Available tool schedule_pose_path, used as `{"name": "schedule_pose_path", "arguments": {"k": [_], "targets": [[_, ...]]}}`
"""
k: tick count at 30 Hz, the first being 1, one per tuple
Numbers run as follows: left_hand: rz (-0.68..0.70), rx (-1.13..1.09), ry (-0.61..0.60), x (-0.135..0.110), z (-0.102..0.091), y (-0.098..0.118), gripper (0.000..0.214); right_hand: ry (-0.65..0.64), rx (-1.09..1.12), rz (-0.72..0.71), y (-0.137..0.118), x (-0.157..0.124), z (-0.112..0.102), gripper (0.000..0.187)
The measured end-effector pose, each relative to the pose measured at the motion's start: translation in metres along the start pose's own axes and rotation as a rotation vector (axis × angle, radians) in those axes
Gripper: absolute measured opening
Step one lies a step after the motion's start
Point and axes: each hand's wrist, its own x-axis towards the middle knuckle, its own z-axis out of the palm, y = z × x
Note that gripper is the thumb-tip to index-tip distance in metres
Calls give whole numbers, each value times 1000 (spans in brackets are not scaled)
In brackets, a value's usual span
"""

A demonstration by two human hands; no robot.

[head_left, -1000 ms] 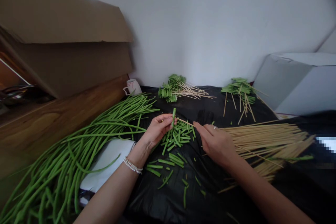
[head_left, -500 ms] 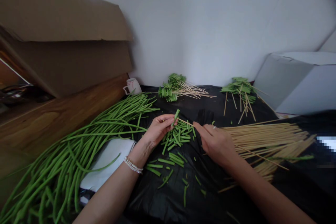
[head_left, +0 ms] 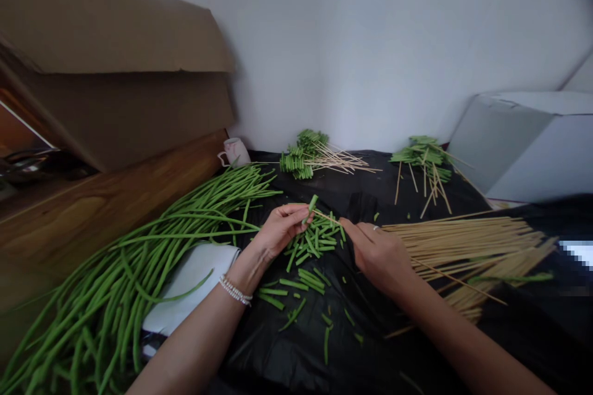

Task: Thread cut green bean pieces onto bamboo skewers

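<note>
My left hand pinches a short cut piece of green bean upright between thumb and fingers. A thin wooden skewer runs from that piece to my right hand, whose fingers are closed round it. Whether the tip has gone into the bean is too small to tell. Below the hands lies a heap of cut bean pieces, with more scattered nearer me. To the right of my right hand, many loose skewers are spread out. Long uncut beans fill the left side.
Skewered beans are stacked at the back by the wall, and another pile lies further right. A white mug stands at back left, below a cardboard box. A white box is at right. Black plastic sheeting covers the surface.
Both hands stay nearly in place. My right hand has shifted very slightly left and down with the skewer, and the bean piece in my left hand sits slightly lower.
</note>
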Motion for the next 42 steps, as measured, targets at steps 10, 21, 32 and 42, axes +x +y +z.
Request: {"name": "schedule_pose_path", "arguments": {"k": [10,21,32,42], "targets": [[-41,12,-7,0,1,-4,24,3,-14,17,-6,-2,1,38],[-75,10,-26,-4,6,-6,23,44,46,19,-11,-2,3,36],[2,221,-156,-8,18,-17,26,-5,125,56,-16,5,6,26],[208,641,95,9,-30,17,33,46,60,193,10,6,-3,24]]}}
